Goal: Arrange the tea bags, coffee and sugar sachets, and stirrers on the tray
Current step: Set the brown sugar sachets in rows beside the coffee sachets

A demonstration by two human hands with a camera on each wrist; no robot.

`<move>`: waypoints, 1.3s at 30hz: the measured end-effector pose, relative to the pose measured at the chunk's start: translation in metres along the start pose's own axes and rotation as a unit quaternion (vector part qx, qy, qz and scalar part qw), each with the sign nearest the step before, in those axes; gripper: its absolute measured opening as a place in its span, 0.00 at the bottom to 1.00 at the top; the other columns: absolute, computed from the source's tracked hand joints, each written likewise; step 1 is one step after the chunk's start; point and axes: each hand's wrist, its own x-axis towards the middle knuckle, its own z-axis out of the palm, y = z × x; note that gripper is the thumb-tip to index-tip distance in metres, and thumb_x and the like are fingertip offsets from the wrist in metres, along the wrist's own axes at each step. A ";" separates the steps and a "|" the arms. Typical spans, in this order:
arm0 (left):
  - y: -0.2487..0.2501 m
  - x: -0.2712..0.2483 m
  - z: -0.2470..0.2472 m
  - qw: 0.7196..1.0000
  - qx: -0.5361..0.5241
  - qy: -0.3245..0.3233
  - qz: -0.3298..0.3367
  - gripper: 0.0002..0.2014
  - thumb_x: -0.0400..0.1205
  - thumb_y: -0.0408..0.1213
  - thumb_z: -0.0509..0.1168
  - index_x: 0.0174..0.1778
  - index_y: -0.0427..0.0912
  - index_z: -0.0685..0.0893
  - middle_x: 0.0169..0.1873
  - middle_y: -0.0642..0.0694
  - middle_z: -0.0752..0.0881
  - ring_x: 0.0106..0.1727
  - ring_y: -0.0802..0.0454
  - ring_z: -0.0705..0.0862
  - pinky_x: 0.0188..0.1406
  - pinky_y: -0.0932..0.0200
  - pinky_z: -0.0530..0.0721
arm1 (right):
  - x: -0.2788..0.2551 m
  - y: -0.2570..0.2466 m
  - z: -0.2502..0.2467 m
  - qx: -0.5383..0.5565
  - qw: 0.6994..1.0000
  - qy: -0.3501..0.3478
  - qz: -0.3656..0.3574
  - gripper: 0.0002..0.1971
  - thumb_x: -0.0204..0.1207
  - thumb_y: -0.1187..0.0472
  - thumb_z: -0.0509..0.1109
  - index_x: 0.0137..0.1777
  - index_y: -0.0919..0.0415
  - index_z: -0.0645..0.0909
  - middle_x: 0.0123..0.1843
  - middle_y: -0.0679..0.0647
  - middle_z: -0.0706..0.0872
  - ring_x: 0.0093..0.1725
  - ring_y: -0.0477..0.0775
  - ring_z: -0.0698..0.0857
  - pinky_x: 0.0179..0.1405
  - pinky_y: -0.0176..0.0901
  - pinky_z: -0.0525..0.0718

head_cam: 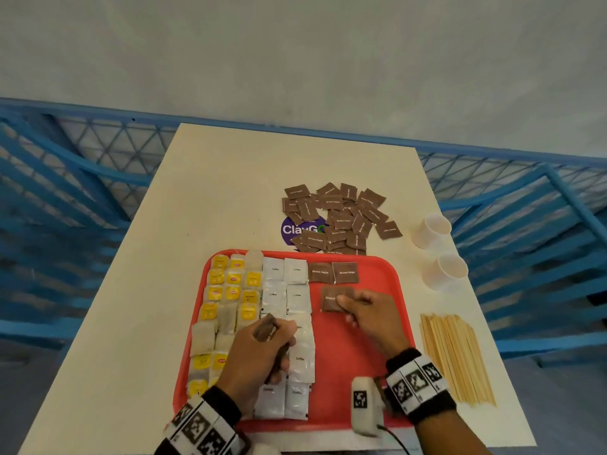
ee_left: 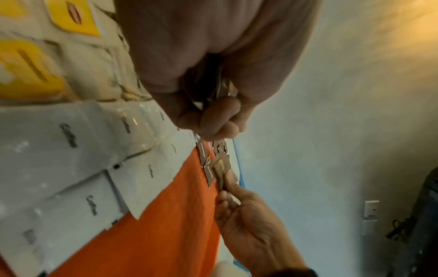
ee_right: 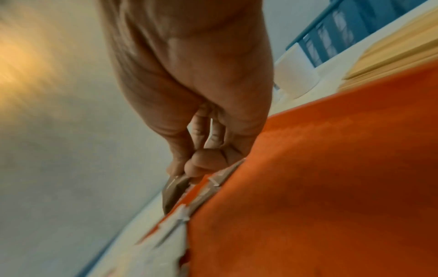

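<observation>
Looking down, we see the cream table [head_cam: 230, 192] carrying the red tray [head_cam: 354, 372] at its near edge. On the tray's left part lie yellow-tagged tea bags [head_cam: 226, 290] in columns, and beside them two columns of white coffee sachets [head_cam: 285, 284]. Two brown sugar sachets [head_cam: 331, 272] lie flat side by side at the tray's far edge, right of the coffee. A loose heap of brown sugar sachets [head_cam: 341, 218] sits on the table beyond the tray, partly covering a purple sticker [head_cam: 295, 229]. The wooden stirrers [head_cam: 456, 359] lie bundled on the table right of the tray, with two white cups [head_cam: 438, 251] beyond them.

Our left hand [head_cam: 259, 353] hovers over the coffee columns, fingers curled round a small stack of brown sachets [head_cam: 266, 328]. Our right hand [head_cam: 374, 316] is over the bare red area, thumb and fingers pinching one brown sachet [head_cam: 333, 298] just below the two laid ones; we cannot tell whether it touches the tray.
</observation>
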 end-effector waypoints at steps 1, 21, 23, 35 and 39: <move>-0.001 -0.001 -0.006 1.000 0.008 -0.003 -0.002 0.13 0.81 0.40 0.72 0.44 0.32 0.84 0.35 0.39 0.84 0.25 0.50 0.77 0.19 0.63 0.69 | 0.015 0.005 0.002 -0.015 1.000 0.007 0.021 0.09 0.74 0.62 0.80 0.34 0.62 0.87 0.23 0.53 0.83 0.22 0.46 0.77 0.25 0.38 0.76; 0.007 -0.017 -0.018 0.999 0.012 -0.023 -0.031 0.14 0.82 0.44 0.70 0.51 0.35 0.87 0.36 0.42 0.87 0.27 0.49 0.77 0.19 0.64 0.69 | 0.050 0.016 0.033 -0.153 0.984 0.094 -0.010 0.10 0.70 0.57 0.82 0.40 0.58 0.83 0.38 0.47 0.86 0.40 0.48 0.84 0.33 0.34 0.74; 0.009 -0.017 -0.019 0.999 0.003 -0.024 -0.035 0.15 0.83 0.47 0.68 0.51 0.36 0.88 0.37 0.41 0.87 0.27 0.49 0.78 0.18 0.64 0.70 | 0.048 0.014 0.033 -0.153 0.983 0.104 -0.019 0.09 0.71 0.57 0.81 0.40 0.56 0.83 0.38 0.44 0.86 0.40 0.46 0.83 0.34 0.34 0.73; 0.021 -0.013 -0.022 0.988 -0.120 -0.066 -0.068 0.17 0.89 0.35 0.52 0.61 0.33 0.85 0.41 0.34 0.86 0.27 0.43 0.82 0.18 0.62 0.74 | 0.028 0.011 0.033 -0.260 0.954 0.008 -0.146 0.10 0.71 0.60 0.77 0.47 0.48 0.79 0.47 0.45 0.79 0.45 0.46 0.80 0.46 0.40 0.80; 0.021 -0.015 -0.023 0.990 -0.109 -0.067 -0.063 0.17 0.90 0.36 0.53 0.60 0.34 0.86 0.41 0.35 0.86 0.28 0.44 0.82 0.19 0.62 0.74 | 0.026 0.014 0.039 -0.286 0.948 -0.006 -0.139 0.13 0.69 0.56 0.77 0.50 0.47 0.78 0.56 0.45 0.72 0.51 0.48 0.79 0.55 0.45 0.82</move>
